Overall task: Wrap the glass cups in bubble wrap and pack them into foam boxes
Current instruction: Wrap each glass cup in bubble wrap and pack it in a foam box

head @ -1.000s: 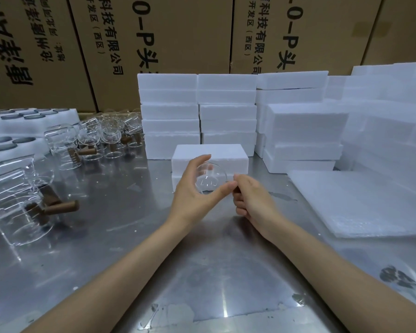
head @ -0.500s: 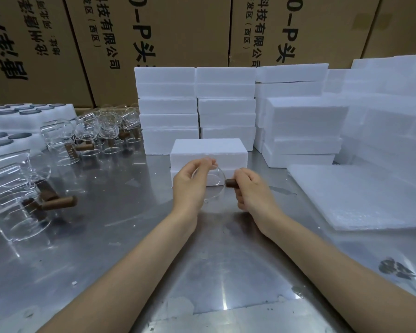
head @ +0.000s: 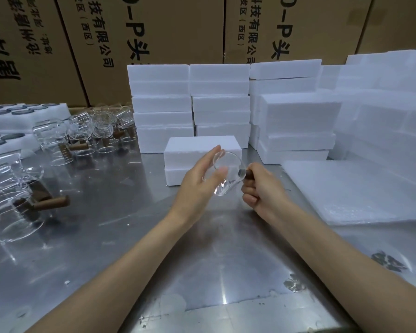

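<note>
From the head camera, a glass cup [head: 226, 173] is held tilted in the air just in front of a closed foam box [head: 202, 150] on the steel counter [head: 135, 236]. The right hand [head: 262, 191] has its fingers curled round the cup's brown handle [head: 246, 174]. The left hand [head: 199, 181] has its fingers straight, against the cup's left side. More glass cups [head: 91, 131] stand left of the box, a bubble wrap stack [head: 356, 188] to its right.

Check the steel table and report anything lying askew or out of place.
Several clear glass cups with brown wooden handles lie tipped on their sides at the left of the steel table. Nothing looks broken or spilled.
</note>
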Demonstrator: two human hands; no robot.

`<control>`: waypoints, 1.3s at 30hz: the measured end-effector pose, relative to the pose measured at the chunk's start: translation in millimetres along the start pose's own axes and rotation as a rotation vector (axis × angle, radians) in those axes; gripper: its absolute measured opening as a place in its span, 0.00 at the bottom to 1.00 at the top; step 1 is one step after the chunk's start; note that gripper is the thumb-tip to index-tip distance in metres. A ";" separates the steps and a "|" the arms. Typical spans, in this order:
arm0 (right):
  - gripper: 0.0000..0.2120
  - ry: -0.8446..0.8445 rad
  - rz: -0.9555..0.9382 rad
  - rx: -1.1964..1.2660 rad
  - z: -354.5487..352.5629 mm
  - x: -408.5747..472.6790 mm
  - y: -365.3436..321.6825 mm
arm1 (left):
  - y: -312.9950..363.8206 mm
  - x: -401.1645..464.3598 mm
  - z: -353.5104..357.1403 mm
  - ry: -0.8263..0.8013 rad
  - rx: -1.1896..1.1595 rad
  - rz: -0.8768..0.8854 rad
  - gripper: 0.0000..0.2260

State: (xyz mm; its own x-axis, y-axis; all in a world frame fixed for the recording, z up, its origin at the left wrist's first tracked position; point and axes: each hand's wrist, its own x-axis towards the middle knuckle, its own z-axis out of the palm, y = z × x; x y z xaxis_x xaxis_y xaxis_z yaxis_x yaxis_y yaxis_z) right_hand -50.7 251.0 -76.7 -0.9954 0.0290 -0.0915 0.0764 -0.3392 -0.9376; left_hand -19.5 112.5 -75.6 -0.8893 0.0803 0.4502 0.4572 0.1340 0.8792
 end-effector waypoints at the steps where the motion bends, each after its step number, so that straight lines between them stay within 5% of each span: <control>1: 0.14 0.002 0.000 -0.005 0.0 0.1 0.3 | -0.5 -0.8 0.1 -0.006 0.032 0.010 0.23; 9: 0.11 -0.001 -0.110 -0.196 2.9 -6.6 -1.0 | -5.8 -2.4 1.8 0.097 0.067 0.034 0.21; 20: 0.13 0.003 -0.274 -0.517 11.5 -12.3 4.6 | -2.8 -1.8 4.4 0.247 0.018 -0.246 0.11; 25: 0.09 0.002 -0.138 -0.306 7.4 -7.3 -2.2 | 4.0 4.6 -7.0 0.029 -0.080 -0.253 0.28; 28: 0.13 0.006 -0.026 -0.140 2.9 -5.5 -6.9 | 0.3 4.8 -12.4 -0.131 0.082 -0.141 0.41; 32: 0.14 -0.062 0.071 -0.068 -0.1 -5.8 -9.5 | -1.7 5.1 -14.3 -0.071 0.204 -0.048 0.36; 35: 0.11 -0.085 -0.090 -0.291 1.8 -7.1 -13.4 | 2.6 7.0 -18.2 0.032 0.088 -0.145 0.29; 39: 0.04 -0.087 -0.609 -0.746 0.5 -9.6 -10.4 | 5.5 9.4 -26.2 0.117 -0.015 -0.357 0.24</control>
State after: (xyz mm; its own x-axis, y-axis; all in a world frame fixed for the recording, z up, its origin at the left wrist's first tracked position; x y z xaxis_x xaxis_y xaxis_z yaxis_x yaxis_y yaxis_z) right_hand -41.9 253.9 -65.8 -0.8753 -0.0776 0.4773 -0.4665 0.3957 -0.7911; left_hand -25.6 88.2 -62.4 -0.9882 -0.0821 0.1293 0.1191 0.1185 0.9858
